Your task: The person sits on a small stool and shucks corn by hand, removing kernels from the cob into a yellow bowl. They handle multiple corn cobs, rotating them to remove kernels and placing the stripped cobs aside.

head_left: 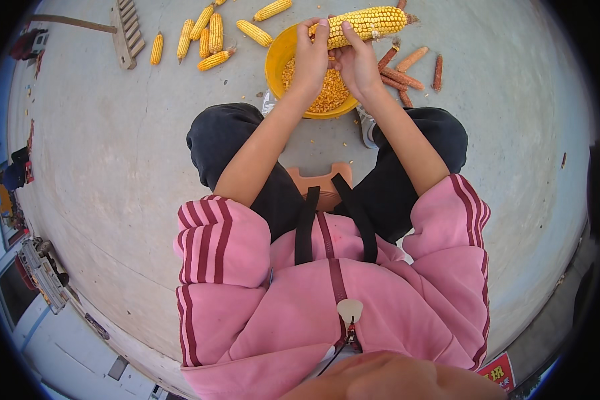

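A yellow ear of corn (370, 22) lies sideways across both my hands, above a yellow bowl (272, 75). My left hand (311, 53) grips its left end, the thumb pressed on the kernels. Farther along the ear, my right hand (357, 63) holds it from below with the thumb on top. A small pale patch shows on the ear's lower side near the right thumb. Loose corn kernels (328, 95) cover the bowl's bottom. The undersides of my fingers are partly hidden.
Several whole ears of corn (216, 33) lie on the concrete floor left of the bowl. Stripped reddish cobs (404, 79) are piled to its right. A wooden rake (124, 33) rests at the far left. Between my knees is an orange-brown plastic stool (323, 183).
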{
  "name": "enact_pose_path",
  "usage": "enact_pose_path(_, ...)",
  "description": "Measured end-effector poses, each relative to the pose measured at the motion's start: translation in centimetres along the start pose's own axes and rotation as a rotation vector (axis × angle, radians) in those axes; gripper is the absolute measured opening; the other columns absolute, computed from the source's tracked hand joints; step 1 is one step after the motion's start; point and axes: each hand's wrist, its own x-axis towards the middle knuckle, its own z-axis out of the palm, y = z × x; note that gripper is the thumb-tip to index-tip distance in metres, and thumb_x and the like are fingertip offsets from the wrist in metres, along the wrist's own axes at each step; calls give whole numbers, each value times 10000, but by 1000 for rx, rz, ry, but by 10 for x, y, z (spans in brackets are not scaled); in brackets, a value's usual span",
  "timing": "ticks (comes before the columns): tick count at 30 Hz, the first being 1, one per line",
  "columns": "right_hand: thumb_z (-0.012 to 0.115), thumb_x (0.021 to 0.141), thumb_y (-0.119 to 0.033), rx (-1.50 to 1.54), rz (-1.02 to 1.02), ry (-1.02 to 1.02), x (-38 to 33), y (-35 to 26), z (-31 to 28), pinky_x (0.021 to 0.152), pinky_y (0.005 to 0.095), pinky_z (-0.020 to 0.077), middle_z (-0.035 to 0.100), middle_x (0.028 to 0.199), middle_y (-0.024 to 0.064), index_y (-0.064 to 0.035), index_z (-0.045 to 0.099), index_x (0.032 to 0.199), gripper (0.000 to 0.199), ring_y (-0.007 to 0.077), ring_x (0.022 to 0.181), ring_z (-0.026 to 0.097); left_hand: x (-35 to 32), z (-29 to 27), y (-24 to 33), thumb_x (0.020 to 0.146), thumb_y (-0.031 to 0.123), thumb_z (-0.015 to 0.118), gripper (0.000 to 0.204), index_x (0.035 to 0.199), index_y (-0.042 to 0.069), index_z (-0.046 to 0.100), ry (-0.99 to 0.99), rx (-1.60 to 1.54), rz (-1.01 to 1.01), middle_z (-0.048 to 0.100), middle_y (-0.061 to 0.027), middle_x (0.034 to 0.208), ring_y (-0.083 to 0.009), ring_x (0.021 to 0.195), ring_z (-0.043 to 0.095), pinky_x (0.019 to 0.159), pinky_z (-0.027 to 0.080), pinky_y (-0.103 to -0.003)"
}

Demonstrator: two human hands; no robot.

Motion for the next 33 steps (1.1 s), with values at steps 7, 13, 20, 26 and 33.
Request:
enact_pose_path(7,512,897,-290,-10,7,-24,-5,-6,3,437,220,359,560,888,14,-94,453,1075,271,111,667,550,5,-4,-13,963,309,333,274,1093,86,426,-55,-19,169,520,-38,919,-93,693,490,455,402,-215)
enact_pose_path(13,511,898,-283,29,-48,31,1,-1,5,451,221,368,557,891,12,-103,447,1066,254,109,689,547,4,-2,-3,958,314,344,287,1096,85,448,-31,-56,77,526,-36,892,-86,660,482,458,404,-218)
enact_pose_path(20,502,906,-252,40,38,-44,-3,-6,-1,438,229,365,549,901,16,-106,432,1061,224,123,700,554,4,-4,-11,953,256,332,252,1085,78,451,-52,57,218,540,-38,866,-69,596,461,422,382,-212)
enact_pose_path(26,504,907,-230,128,-42,18,2,1,3,657,283,460,548,965,28,-99,411,1101,252,143,855,564,4,-4,-5,944,263,286,304,1105,83,473,-23,20,151,541,-37,857,-81,687,504,444,413,-209)
enact_pose_path(33,490,911,-265,84,-12,25,1,-3,2,648,277,435,543,961,13,-118,425,1080,234,126,849,543,9,-4,-13,934,252,412,260,1079,53,497,-32,189,273,514,-71,953,-124,767,515,540,453,-219)
